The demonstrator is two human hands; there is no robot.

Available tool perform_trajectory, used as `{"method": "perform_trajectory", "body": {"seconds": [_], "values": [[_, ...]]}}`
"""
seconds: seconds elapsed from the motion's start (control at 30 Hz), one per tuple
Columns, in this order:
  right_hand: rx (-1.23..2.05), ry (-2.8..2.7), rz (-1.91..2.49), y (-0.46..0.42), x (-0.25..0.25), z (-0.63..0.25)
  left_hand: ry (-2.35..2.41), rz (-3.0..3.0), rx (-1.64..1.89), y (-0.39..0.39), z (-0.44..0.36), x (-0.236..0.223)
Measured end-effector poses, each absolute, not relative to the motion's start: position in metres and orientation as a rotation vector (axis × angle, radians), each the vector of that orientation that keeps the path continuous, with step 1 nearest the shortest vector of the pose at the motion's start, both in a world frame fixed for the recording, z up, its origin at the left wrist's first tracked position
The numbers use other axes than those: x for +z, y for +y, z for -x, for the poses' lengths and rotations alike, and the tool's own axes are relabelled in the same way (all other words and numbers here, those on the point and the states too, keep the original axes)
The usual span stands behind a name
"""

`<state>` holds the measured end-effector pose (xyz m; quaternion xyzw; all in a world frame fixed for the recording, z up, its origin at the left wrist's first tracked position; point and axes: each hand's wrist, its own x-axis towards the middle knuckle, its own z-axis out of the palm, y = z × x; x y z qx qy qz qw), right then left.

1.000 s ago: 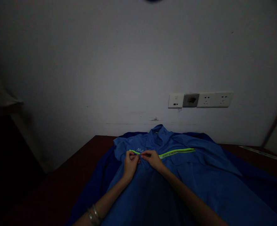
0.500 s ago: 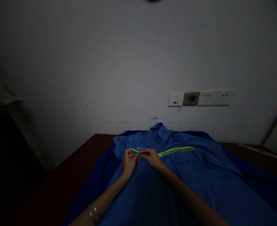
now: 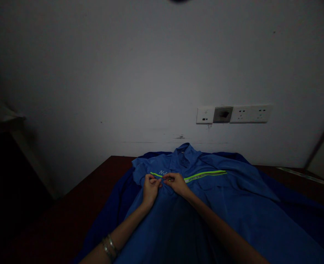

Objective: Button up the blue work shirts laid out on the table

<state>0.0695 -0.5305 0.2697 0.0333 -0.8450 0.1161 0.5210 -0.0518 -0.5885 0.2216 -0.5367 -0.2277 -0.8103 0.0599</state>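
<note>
A blue work jacket [image 3: 233,198] lies spread out, its collar [image 3: 188,154] toward the wall. Across its chest runs a yellow-green and grey reflective strip [image 3: 206,176], with pale lettering [image 3: 162,172] above its left part. My left hand [image 3: 151,189] pinches the cloth just below the strip's left part. Close beside it, my right hand [image 3: 176,183] pinches the jacket front too, thumb and forefinger together. The fingertips of both hands almost meet. Whatever small piece lies between them is too dark and small to make out.
Beneath the jacket is a darker blue cloth [image 3: 109,209] on a dark red table [image 3: 95,183]. A pale wall [image 3: 139,73] rises behind, carrying sockets and switches [image 3: 233,114]. A thin strip [image 3: 305,176] lies at the table's right. Dark furniture [image 3: 10,176] stands at far left.
Both hands keep their pinch at the same spot on the jacket, with only slight finger movement. The whole view has shifted a little.
</note>
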Motion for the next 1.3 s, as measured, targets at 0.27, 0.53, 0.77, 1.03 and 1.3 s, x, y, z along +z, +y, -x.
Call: {"method": "perform_trajectory", "body": {"seconds": [0.27,0.53,0.77,1.03,1.3], "values": [[0.504,-1.966,-0.098,-0.524,0.271,-0.063,-0.656,1.672,-2.443,-0.59,0.05,0.221],[0.539,-1.92,-0.153,-0.52,0.27,-0.061,-0.691,1.711,-2.491,-0.6,0.044,0.225],[0.61,-1.93,-0.145,-0.52,0.27,-0.061,-0.732,1.715,-2.643,-0.598,0.044,0.225],[0.616,-1.972,-0.118,-0.526,0.27,-0.066,-0.704,1.663,-2.842,-0.598,0.042,0.224],[0.658,-1.939,-0.054,-0.526,0.271,-0.067,-0.661,1.647,-2.85,-0.599,0.038,0.223]]}}
